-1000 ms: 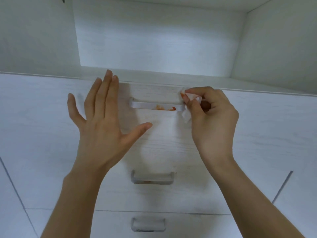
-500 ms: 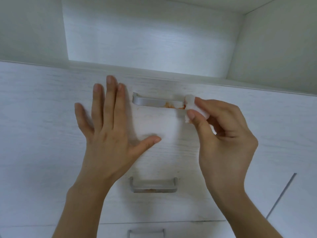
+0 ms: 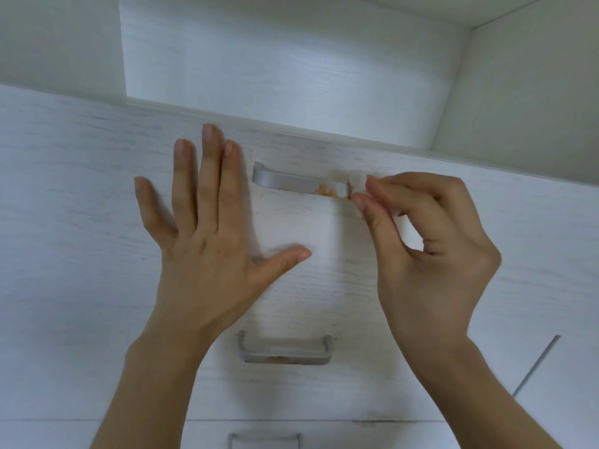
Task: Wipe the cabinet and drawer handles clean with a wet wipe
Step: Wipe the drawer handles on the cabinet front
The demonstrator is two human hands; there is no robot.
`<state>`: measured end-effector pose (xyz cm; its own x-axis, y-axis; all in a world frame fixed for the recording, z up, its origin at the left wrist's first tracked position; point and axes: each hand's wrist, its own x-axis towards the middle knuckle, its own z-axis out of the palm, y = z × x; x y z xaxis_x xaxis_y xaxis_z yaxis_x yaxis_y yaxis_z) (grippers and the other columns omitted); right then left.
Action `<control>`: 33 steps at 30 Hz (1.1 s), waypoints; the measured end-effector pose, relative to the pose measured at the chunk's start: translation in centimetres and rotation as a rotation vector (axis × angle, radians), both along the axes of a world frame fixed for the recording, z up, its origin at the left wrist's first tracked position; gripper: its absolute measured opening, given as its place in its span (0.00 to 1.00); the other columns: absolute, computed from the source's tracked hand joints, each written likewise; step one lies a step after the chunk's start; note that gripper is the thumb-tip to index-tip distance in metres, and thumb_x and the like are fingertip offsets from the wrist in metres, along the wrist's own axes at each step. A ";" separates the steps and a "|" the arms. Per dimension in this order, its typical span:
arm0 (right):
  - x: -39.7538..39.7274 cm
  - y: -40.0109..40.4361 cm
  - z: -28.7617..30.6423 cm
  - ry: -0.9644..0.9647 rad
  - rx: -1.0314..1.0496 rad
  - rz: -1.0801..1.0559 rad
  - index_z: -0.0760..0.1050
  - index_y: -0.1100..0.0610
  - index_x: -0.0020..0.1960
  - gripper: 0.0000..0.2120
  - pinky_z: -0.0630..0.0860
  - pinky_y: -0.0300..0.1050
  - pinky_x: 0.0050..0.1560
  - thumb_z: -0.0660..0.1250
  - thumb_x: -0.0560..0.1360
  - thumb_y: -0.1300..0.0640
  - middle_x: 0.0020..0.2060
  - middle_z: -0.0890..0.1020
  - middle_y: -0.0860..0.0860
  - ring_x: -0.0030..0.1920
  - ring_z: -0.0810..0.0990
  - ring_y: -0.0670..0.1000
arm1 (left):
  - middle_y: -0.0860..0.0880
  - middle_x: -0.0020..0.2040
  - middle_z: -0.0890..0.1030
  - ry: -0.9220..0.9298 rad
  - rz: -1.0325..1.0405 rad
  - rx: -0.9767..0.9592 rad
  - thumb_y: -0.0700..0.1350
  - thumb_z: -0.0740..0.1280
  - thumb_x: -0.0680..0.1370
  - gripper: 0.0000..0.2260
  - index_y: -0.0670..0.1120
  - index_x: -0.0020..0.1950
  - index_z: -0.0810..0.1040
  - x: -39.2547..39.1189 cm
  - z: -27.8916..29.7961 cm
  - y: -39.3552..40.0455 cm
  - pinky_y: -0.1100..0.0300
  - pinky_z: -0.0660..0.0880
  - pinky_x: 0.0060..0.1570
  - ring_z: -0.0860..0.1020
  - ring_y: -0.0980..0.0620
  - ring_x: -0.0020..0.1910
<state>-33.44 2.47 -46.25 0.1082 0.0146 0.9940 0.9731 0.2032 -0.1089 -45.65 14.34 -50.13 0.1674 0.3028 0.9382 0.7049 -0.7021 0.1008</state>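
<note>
The top drawer's silver handle (image 3: 291,183) carries an orange smear near its right end. My right hand (image 3: 424,254) pinches a small white wet wipe (image 3: 356,181) between thumb and fingers and holds it against that right end. My left hand (image 3: 207,241) lies flat with fingers spread on the white drawer front (image 3: 81,205), just left of the handle. A second silver handle (image 3: 285,351) on the drawer below also shows orange residue along its lower edge. Only the top of a third handle (image 3: 264,440) shows at the bottom edge.
An open white shelf recess (image 3: 291,59) sits above the drawers, with side walls at left and right. A dark seam (image 3: 534,364) runs diagonally at the lower right between cabinet panels.
The view has shifted slightly. My right hand has kept the wipe at the handle's right end, working on it. My left hand stays flat on the drawer front.
</note>
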 end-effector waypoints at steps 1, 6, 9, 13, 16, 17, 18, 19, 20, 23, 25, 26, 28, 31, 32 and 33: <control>0.1 0.1 0.1 -0.039 0.007 -0.024 0.82 0.60 0.47 0.04 0.72 0.31 0.44 0.72 0.73 0.63 0.42 0.77 0.48 0.41 0.80 0.54 | 0.42 0.76 0.46 -0.001 0.003 0.005 0.75 0.50 0.72 0.48 0.40 0.77 0.45 0.1 0.0 0.0 0.38 0.37 0.68 0.44 0.40 0.75; 0.1 0.3 0.4 0.049 -0.008 0.028 0.82 0.59 0.44 0.01 0.71 0.29 0.43 0.72 0.73 0.62 0.40 0.78 0.48 0.40 0.79 0.49 | 0.40 0.76 0.49 -0.008 0.044 0.035 0.75 0.51 0.72 0.48 0.39 0.77 0.47 0.3 -0.1 0.3 0.36 0.41 0.67 0.47 0.39 0.74; -0.2 0.1 0.5 0.171 -0.035 0.088 0.81 0.56 0.42 0.01 0.69 0.28 0.42 0.71 0.73 0.60 0.38 0.78 0.48 0.40 0.76 0.40 | 0.40 0.76 0.50 -0.019 0.054 0.048 0.74 0.51 0.73 0.48 0.38 0.76 0.48 0.4 0.0 0.3 0.37 0.41 0.67 0.47 0.38 0.74; 0.1 -0.3 0.8 0.448 -0.046 0.283 0.79 0.49 0.44 0.05 0.72 0.33 0.43 0.70 0.74 0.58 0.41 0.80 0.50 0.40 0.78 0.44 | 0.40 0.76 0.50 -0.009 0.066 0.056 0.75 0.51 0.72 0.48 0.38 0.77 0.47 0.3 -0.2 0.4 0.36 0.42 0.67 0.48 0.38 0.74; -0.1 -0.2 0.8 0.432 -0.118 0.291 0.79 0.46 0.46 0.06 0.71 0.29 0.43 0.69 0.75 0.58 0.41 0.80 0.49 0.41 0.78 0.43 | 0.41 0.76 0.49 -0.013 0.054 0.050 0.75 0.50 0.72 0.48 0.39 0.77 0.46 0.4 -0.1 0.4 0.35 0.41 0.67 0.47 0.39 0.74; -0.2 -0.3 0.6 0.411 -0.142 0.279 0.80 0.46 0.48 0.06 0.71 0.28 0.43 0.69 0.75 0.57 0.41 0.79 0.48 0.42 0.78 0.41 | 0.41 0.76 0.49 -0.016 0.051 0.048 0.75 0.50 0.72 0.48 0.39 0.77 0.46 0.4 -0.1 0.5 0.35 0.41 0.67 0.47 0.39 0.74; -0.3 -0.5 0.4 0.391 -0.159 0.264 0.79 0.46 0.50 0.07 0.71 0.27 0.44 0.70 0.74 0.56 0.42 0.78 0.46 0.42 0.77 0.39 | 0.41 0.76 0.49 -0.018 0.051 0.047 0.75 0.50 0.72 0.48 0.39 0.77 0.46 0.4 -0.1 0.5 0.35 0.41 0.67 0.47 0.39 0.74; -0.3 -0.7 0.3 0.378 -0.173 0.252 0.78 0.46 0.52 0.09 0.71 0.26 0.44 0.70 0.72 0.55 0.42 0.77 0.44 0.43 0.77 0.38 | 0.41 0.76 0.49 -0.021 0.054 0.048 0.75 0.50 0.72 0.48 0.39 0.77 0.46 0.5 -0.2 0.5 0.35 0.42 0.67 0.47 0.39 0.74; -0.2 -0.8 0.3 0.382 -0.184 0.249 0.78 0.44 0.52 0.11 0.71 0.25 0.44 0.71 0.71 0.54 0.42 0.77 0.43 0.43 0.77 0.37 | 0.41 0.76 0.49 -0.023 0.058 0.050 0.75 0.51 0.72 0.48 0.39 0.77 0.47 0.5 -0.2 0.5 0.36 0.42 0.67 0.47 0.39 0.74; 0.1 -0.9 0.6 0.520 -0.176 0.326 0.79 0.41 0.47 0.10 0.72 0.27 0.44 0.73 0.68 0.52 0.40 0.81 0.44 0.42 0.80 0.40 | 0.40 0.76 0.50 -0.024 0.062 0.049 0.75 0.51 0.72 0.48 0.39 0.77 0.47 0.6 -0.1 0.4 0.36 0.41 0.68 0.47 0.39 0.74; 0.0 -1.1 0.6 0.571 -0.157 0.361 0.81 0.43 0.44 0.07 0.73 0.29 0.44 0.74 0.68 0.52 0.41 0.83 0.46 0.43 0.81 0.44 | 0.41 0.76 0.49 -0.022 0.052 0.041 0.75 0.51 0.72 0.48 0.39 0.77 0.47 0.6 -0.1 0.4 0.37 0.40 0.68 0.47 0.39 0.75; -0.1 -1.3 0.6 0.567 -0.140 0.365 0.81 0.44 0.43 0.05 0.74 0.29 0.44 0.74 0.68 0.53 0.41 0.83 0.47 0.43 0.82 0.45 | 0.41 0.76 0.49 -0.021 0.050 0.038 0.75 0.51 0.73 0.48 0.39 0.77 0.46 0.5 -0.1 0.4 0.37 0.40 0.68 0.46 0.39 0.75; -0.6 -1.5 0.9 0.547 -0.074 0.381 0.82 0.45 0.42 0.04 0.75 0.32 0.43 0.74 0.69 0.53 0.41 0.84 0.49 0.42 0.82 0.48 | 0.41 0.76 0.49 -0.016 0.053 0.039 0.74 0.51 0.73 0.48 0.39 0.77 0.46 0.5 -0.1 0.4 0.37 0.40 0.68 0.46 0.39 0.75; -1.1 -0.8 1.3 0.499 -0.020 0.389 0.81 0.44 0.41 0.05 0.74 0.34 0.41 0.73 0.71 0.55 0.42 0.83 0.50 0.40 0.81 0.48 | 0.42 0.76 0.47 -0.018 0.037 0.024 0.74 0.51 0.72 0.48 0.40 0.77 0.45 0.4 -0.1 0.3 0.40 0.36 0.69 0.45 0.40 0.75; -1.3 -0.4 1.3 0.470 -0.031 0.365 0.80 0.43 0.42 0.06 0.73 0.33 0.41 0.73 0.71 0.55 0.41 0.83 0.49 0.40 0.81 0.47 | 0.42 0.76 0.46 -0.018 0.028 0.018 0.74 0.51 0.72 0.48 0.40 0.77 0.45 0.4 0.0 0.3 0.42 0.35 0.70 0.44 0.41 0.75; -1.4 -0.2 1.1 0.432 -0.041 0.329 0.79 0.44 0.43 0.07 0.72 0.32 0.41 0.72 0.72 0.56 0.41 0.82 0.46 0.39 0.80 0.45 | 0.42 0.76 0.46 -0.016 0.017 0.012 0.74 0.51 0.72 0.48 0.40 0.77 0.45 0.4 0.0 0.3 0.42 0.35 0.69 0.44 0.41 0.75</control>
